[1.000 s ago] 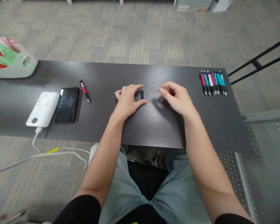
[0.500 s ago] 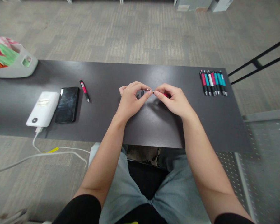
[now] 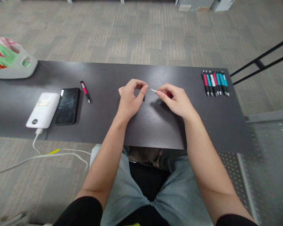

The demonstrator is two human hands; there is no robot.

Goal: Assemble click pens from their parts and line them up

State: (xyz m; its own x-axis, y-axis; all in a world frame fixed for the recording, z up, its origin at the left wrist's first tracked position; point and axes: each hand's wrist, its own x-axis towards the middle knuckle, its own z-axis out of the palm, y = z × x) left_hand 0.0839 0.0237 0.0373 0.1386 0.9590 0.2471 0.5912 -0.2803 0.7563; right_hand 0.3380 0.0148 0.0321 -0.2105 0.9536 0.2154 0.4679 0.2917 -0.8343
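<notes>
My right hand is closed around a red pen barrel, mostly hidden in the fingers. From it a thin, pale pen refill sticks out to the left, with a dark tip. My left hand is pinched, thumb against forefinger, just beyond that tip; whatever it holds, if anything, is too small to make out. Below the left thumb lies a small black piece on the dark table, partly covered by the hand.
At the right end several pens in red, teal and white lie in a row. To the left are a red-and-black pen, a black phone, a white power bank with a cable, and a white basket with coloured cloth-like items.
My left fingertips have drawn away to the left and slightly up from the right ones. More of the refill now shows between the hands. My right hand has barely moved.
</notes>
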